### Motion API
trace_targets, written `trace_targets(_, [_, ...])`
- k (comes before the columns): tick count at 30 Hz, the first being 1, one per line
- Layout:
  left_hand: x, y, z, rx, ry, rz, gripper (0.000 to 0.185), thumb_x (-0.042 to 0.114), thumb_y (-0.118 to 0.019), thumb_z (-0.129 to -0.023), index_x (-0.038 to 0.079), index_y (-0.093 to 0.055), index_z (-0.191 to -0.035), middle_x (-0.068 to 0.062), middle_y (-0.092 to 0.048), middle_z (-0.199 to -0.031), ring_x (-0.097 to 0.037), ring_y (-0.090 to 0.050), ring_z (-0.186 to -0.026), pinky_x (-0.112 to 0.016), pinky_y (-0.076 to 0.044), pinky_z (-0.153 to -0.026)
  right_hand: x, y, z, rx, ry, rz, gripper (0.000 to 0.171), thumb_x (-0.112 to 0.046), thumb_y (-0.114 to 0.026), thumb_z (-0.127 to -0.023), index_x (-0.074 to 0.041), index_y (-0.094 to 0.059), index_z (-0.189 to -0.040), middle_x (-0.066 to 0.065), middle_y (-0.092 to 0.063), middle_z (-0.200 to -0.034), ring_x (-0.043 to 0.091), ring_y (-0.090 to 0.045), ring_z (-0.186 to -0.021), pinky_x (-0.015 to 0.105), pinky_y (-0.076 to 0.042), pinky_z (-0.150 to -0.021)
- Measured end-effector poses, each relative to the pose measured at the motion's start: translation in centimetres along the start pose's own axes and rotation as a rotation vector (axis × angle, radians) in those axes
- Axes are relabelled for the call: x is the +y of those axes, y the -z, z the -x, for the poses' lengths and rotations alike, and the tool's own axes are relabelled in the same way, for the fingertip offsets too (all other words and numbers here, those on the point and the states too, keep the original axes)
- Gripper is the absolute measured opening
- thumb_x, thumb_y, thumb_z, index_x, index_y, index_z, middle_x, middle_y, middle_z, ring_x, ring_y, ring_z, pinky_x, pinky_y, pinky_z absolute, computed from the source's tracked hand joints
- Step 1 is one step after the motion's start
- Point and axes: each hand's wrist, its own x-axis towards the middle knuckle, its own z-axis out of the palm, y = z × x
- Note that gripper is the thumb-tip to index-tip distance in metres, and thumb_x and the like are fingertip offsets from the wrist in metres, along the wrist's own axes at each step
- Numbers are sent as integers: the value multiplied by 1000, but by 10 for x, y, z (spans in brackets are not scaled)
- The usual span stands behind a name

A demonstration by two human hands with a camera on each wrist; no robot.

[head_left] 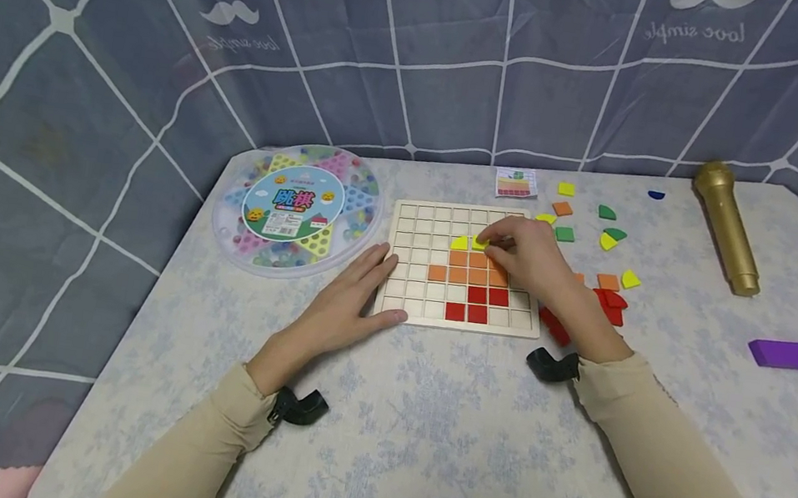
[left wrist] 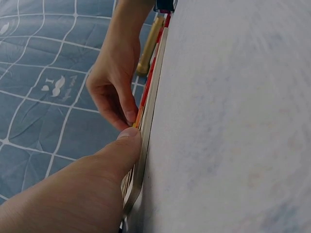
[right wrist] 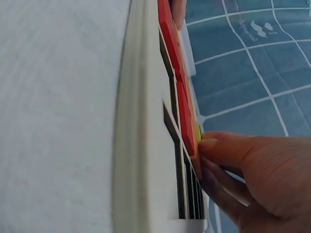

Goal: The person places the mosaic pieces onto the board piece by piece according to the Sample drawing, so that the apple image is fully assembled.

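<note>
A wooden grid board [head_left: 411, 272] with square cells lies on the table, holding red tiles [head_left: 477, 314], orange tiles [head_left: 477, 276] and a yellow quarter-round tile [head_left: 459, 243]. Over its upper middle, my right hand [head_left: 536, 259] pinches another yellow tile [head_left: 479, 243] between thumb and fingertips, right at the cell above the orange row. The right wrist view shows those fingertips on the yellow edge [right wrist: 198, 132], low against the board. My left hand [head_left: 347, 301] rests along the board's left side, fingers extended, with the thumb [left wrist: 127, 138] at the near left corner.
Loose green, yellow, orange and red pieces [head_left: 608, 282] lie right of the board. A small pattern card [head_left: 516, 183] sits behind it. Left is a round Chinese checkers box [head_left: 359, 231]; farther right are a gold microphone [head_left: 730, 230] and a purple block [head_left: 784, 354]. A curtain [head_left: 462, 55] hangs behind.
</note>
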Motion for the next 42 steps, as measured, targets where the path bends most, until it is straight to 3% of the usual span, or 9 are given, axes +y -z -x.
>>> trace_targets(8, [1,1,-1,-5,1,-3,91,52,-70,-99,9,-28,-168,-10,-16,-177,-29,-13,-165,-55,-23,-130,1,1,1,-3,63,27,15,0,-73,-97,-3,-81,-110,16,-77,-114,30,-73,-97,48,-60,-90])
trace_targets(12, [2,1,-1,-9,8,-1,92,52,-70,-99,10,-28,-168,-10,-16,-178,-29,-12,-165,-55,-23,-130,3,7,1,-6,33,18,18,-2,-73,-97,-3,-80,-114,16,-77,-113,31,-72,-100,49,-59,-93])
trace_targets(19, [1,1,0,-5,6,-1,91,53,-69,-99,9,-28,-168,-10,-16,-177,-29,-12,-165,-55,-22,-130,13,30,3,30,-78,-6,23,-5,-70,-98,-1,-78,-119,21,-74,-118,39,-70,-106,54,-55,-98])
trace_targets(27, [0,-1,-1,-1,-1,3,91,52,-69,-99,9,-28,-168,-11,-17,-177,-30,-13,-165,-56,-23,-130,34,74,15,107,-249,-20,28,-9,-67,-101,1,-74,-126,27,-71,-124,42,-67,-114,57,-52,-103])
trace_targets(34, [0,0,0,-2,-7,0,90,52,-69,-100,9,-28,-168,-11,-17,-177,-30,-13,-165,-56,-23,-130,57,99,28,124,-388,46,29,-11,-66,-102,6,-72,-125,32,-71,-119,47,-52,-122,65,-33,-108])
trace_targets(39, [0,-1,0,0,-9,-5,91,52,-70,-99,8,-29,-167,-12,-18,-177,-30,-13,-165,-56,-24,-130,68,102,35,130,-477,70,29,-14,-71,-99,7,-73,-118,32,-70,-114,48,-44,-123,61,-39,-98])
trace_targets(42, [1,0,0,5,-12,-5,91,51,-70,-99,9,-29,-167,-12,-18,-177,-30,-13,-165,-57,-24,-129,72,100,37,123,-511,84,28,-15,-75,-96,8,-74,-112,30,-70,-109,47,-44,-118,52,-44,-85])
